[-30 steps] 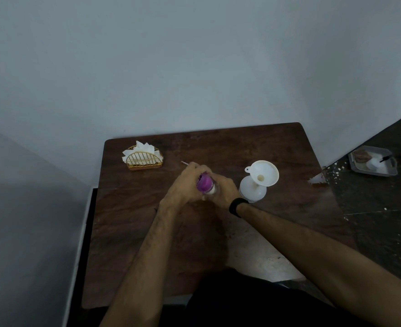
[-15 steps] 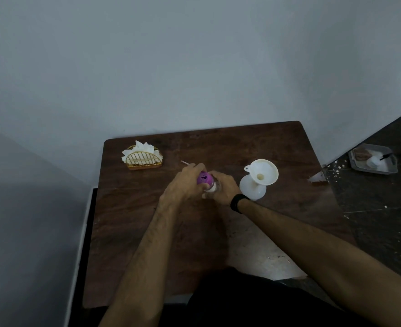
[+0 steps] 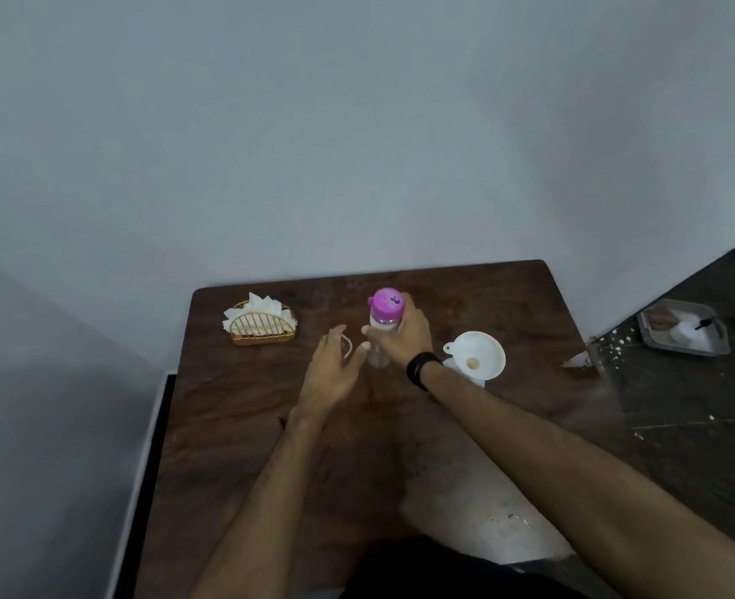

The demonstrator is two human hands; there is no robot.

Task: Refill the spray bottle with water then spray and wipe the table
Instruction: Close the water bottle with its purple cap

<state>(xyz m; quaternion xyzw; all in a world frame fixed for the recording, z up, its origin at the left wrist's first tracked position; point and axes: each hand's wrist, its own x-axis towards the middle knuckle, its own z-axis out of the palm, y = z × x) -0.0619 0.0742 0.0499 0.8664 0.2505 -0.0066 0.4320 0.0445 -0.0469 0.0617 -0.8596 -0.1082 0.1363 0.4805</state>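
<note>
In the head view, the spray bottle [image 3: 382, 328] (clear body, purple cap) stood upright near the middle of the dark wooden table [image 3: 244, 425], with the right hand [image 3: 404, 335] wrapped around its body. The left hand [image 3: 335, 369] hovered just left of the bottle, fingers spread and holding nothing. A white funnel [image 3: 478, 355] sat just right of the bottle, and a gold napkin holder [image 3: 259, 324] stood well to its left.

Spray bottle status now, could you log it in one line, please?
right hand: holds spray bottle upright | left hand: open, beside | pink cap: on
</note>
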